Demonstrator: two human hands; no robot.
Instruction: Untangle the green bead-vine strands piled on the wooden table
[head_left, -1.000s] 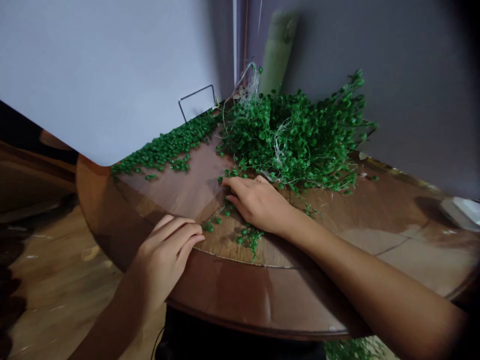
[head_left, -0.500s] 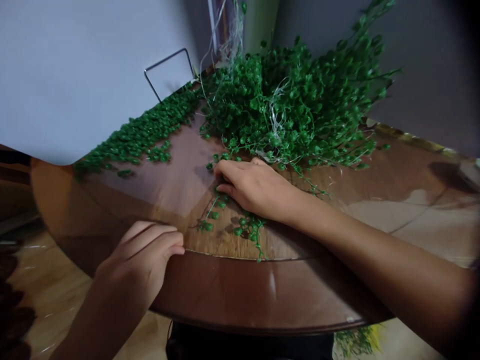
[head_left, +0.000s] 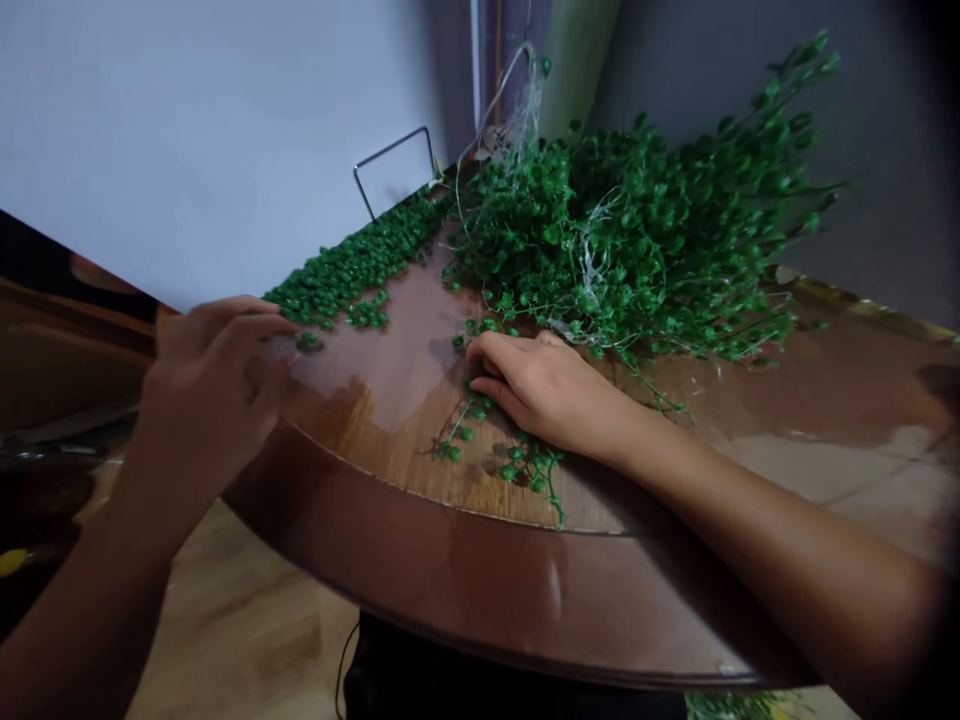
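My right hand [head_left: 544, 385] rests on the table with its fingers curled and thumb pressed in, closed on a green plastic sprig [head_left: 461, 430] whose stem and small leaf heads poke out below the fingers. Another loose green sprig [head_left: 536, 468] lies just under that hand. Behind it spreads a large bunch of artificial greenery [head_left: 637, 240] with whitish threads tangled in it. At the near end of a pile of small green plastic pieces [head_left: 352, 265], my left hand [head_left: 217, 385] hovers slightly blurred, fingers bent forward and thumb apart. I make out nothing between them.
The round brown wooden table [head_left: 450, 560] has a raised darker rim. A white panel [head_left: 187, 130] stands along the pile's far side, with a thin metal wire frame [head_left: 394, 150] by it. Something black [head_left: 510, 670] is below the table edge.
My left hand has moved from the table's front rim out to the near end of the green pile, its thumb parting from the fingers. The right hand keeps its hold; the view has shifted left.
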